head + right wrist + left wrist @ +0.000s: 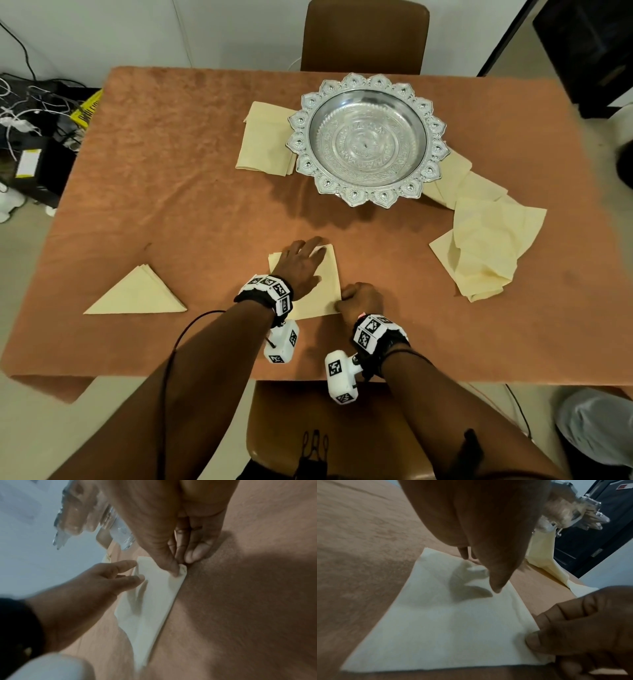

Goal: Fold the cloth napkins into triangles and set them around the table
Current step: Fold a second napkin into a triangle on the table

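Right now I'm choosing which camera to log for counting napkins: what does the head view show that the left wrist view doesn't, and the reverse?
Only the head view shows the finished triangle napkin at the left, the flat napkin stack beside the silver bowl, and both chairs.

Only the left wrist view shows, up close, the right hand pinching the near corner of the square napkin.

Both show that napkin under the left hand, the loose napkin pile at the right, and the brown tablecloth.
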The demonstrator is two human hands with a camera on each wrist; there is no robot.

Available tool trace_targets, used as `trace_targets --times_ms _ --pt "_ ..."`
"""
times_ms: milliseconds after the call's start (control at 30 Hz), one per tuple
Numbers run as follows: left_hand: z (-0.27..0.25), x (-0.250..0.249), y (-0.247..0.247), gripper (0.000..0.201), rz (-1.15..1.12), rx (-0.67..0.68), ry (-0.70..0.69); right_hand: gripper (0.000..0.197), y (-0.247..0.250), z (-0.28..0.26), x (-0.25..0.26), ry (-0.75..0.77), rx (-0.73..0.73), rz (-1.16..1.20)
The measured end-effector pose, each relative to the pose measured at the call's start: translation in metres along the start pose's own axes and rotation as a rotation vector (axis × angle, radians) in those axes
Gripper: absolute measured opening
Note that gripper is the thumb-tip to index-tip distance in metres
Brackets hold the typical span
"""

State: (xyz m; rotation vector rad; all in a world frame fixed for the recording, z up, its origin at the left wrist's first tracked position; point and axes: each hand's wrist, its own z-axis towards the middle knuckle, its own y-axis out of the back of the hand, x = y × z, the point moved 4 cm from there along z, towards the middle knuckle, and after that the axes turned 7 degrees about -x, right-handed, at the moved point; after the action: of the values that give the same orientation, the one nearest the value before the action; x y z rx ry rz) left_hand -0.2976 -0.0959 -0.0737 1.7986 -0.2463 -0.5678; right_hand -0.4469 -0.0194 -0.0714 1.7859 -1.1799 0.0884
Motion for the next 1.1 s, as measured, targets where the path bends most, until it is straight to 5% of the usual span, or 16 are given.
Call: trace_targets --times_ms 133,267,400,867,1100 --pt "-0.025 0.008 0.009 0.066 -0.038 -0.14 0.12 0.007 0.013 0.011 -0.007 -0.064 0.039 0.024" --pt "-0.054 0.011 -0.014 0.089 -0.008 -0.039 0.117 0.009 0.027 0.024 -0.026 -0.118 0.055 0.034" --pt "-0.06 0.01 -0.026 0.087 0.007 -0.033 0.137 0.006 0.033 0.036 -0.044 -0.109 0.082 0.069" --pt "-0.069 -0.025 -0.008 0.048 -0.058 -0.186 0.16 0.007 0.073 0.069 -0.025 0.085 0.079 -0.17" --pt "-0.062 -0.04 -0.02 0.053 0.019 -0.094 0.039 0.037 0.051 0.072 0.021 0.343 0.009 -0.191"
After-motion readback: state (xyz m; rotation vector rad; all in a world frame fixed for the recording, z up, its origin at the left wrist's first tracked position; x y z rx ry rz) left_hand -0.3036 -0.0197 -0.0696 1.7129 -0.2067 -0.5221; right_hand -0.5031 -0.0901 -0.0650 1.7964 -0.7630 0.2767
